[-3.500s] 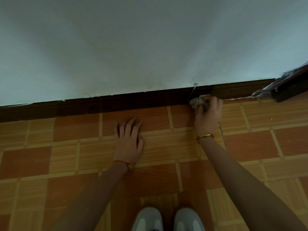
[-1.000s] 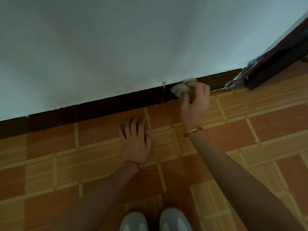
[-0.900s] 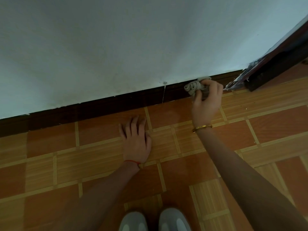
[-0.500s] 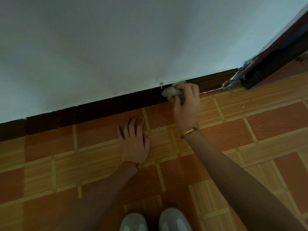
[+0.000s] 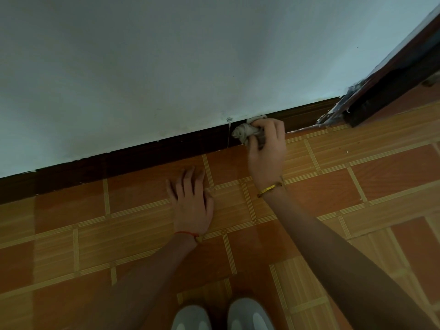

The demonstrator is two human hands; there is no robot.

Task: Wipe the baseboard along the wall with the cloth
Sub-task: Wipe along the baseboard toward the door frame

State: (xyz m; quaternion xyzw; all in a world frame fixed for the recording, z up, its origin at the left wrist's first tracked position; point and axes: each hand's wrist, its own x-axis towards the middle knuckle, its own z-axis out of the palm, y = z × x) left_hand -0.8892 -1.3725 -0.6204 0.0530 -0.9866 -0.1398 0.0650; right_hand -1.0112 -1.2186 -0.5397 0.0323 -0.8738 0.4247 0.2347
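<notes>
Head view: the left hand (image 5: pixel 192 206) is lying flat, fingers spread, on the tiled floor (image 5: pixel 71 234), probably bracing the crouch. The right hand (image 5: pixel 266 148) is gripping a bunched cloth (image 5: pixel 245 133), pressing it against the dark baseboard (image 5: pixel 142 153) beneath the pale wall (image 5: pixel 166 55), ahead of its fingers.

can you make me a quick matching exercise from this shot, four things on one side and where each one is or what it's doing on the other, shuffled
Things:
1. left hand
2. right hand
3. cloth
4. shoes

States:
A. bunched against the dark baseboard
B. at the bottom edge, toes toward the wall
C. flat on the floor tiles, fingers straight
D. curled round the cloth, gold bracelet on the wrist

Pairs: 1-C, 2-D, 3-A, 4-B
</notes>
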